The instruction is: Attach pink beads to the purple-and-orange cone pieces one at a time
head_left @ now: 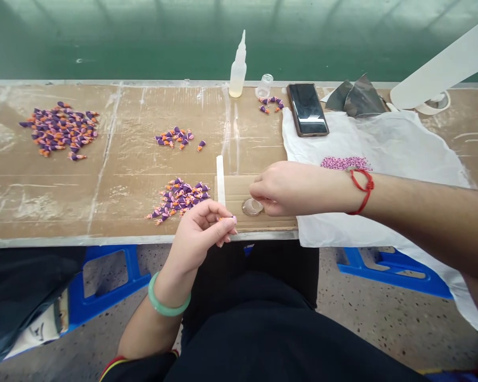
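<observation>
One small piece [233, 218], apparently midway through handling, sits pinched between thumb and fingers of the left hand [205, 229]. Nearby, the right hand [284, 187] curls its fingers beside a round dish [248, 208], any hold hidden. Just beyond the left hand lies a purple-and-orange heap [180, 197]; more heaps [66, 129] dot the worktop [131, 185], finished or waiting, I can't tell.

Purple-orange-pink pieces [183, 197]; pale-green bangle [169, 309]; red bracelet [369, 184].
</observation>
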`<state>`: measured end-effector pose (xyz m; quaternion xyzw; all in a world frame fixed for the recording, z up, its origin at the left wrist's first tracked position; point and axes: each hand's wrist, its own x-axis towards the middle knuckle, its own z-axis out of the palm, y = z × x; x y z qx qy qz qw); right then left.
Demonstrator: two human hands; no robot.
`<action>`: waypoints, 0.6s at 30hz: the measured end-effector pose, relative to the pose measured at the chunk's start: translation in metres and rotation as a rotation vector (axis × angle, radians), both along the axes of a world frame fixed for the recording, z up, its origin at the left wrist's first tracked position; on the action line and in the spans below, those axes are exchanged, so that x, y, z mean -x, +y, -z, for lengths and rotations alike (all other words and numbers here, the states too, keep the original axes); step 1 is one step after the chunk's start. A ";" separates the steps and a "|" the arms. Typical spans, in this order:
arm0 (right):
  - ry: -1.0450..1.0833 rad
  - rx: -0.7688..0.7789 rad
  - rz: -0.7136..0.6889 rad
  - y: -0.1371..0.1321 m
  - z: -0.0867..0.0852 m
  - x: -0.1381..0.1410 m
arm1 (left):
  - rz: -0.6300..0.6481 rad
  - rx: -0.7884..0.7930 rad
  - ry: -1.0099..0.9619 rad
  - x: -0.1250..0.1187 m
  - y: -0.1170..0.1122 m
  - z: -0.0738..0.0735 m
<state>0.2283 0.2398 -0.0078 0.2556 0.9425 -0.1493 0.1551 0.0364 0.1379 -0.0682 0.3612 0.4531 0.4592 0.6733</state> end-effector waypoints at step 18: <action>0.577 0.937 0.531 -0.039 -0.024 -0.014 | -0.056 -0.063 -0.229 -0.021 -0.015 -0.023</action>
